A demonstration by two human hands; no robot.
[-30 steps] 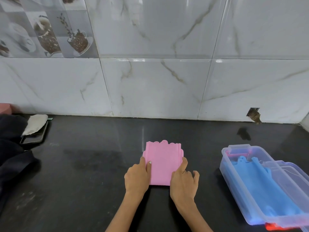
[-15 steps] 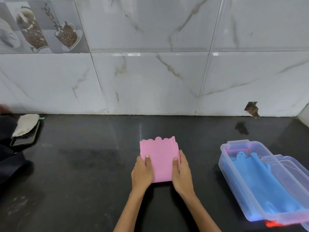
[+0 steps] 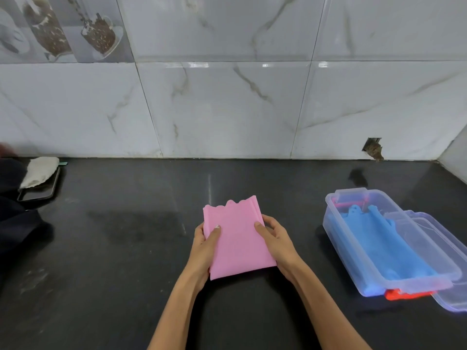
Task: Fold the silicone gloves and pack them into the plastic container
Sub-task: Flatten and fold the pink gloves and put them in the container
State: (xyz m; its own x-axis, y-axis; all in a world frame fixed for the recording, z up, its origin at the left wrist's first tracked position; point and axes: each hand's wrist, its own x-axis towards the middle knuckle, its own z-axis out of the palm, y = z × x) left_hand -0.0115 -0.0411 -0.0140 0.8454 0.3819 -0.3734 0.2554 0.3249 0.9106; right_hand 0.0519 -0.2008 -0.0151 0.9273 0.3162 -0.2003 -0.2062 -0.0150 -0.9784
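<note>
Both hands have scooped the folded pink silicone glove (image 3: 236, 242) up off the black bench (image 3: 113, 248), where it lay flat a moment ago. Left hand (image 3: 205, 245) and right hand (image 3: 274, 238) each pinch a side edge, thumbs on top; scalloped cuff faces the wall. Blue glove (image 3: 379, 246) lies in the clear plastic container (image 3: 336, 238), right side.

Pink glove (image 3: 237, 245) now lifted, tilted
</note>
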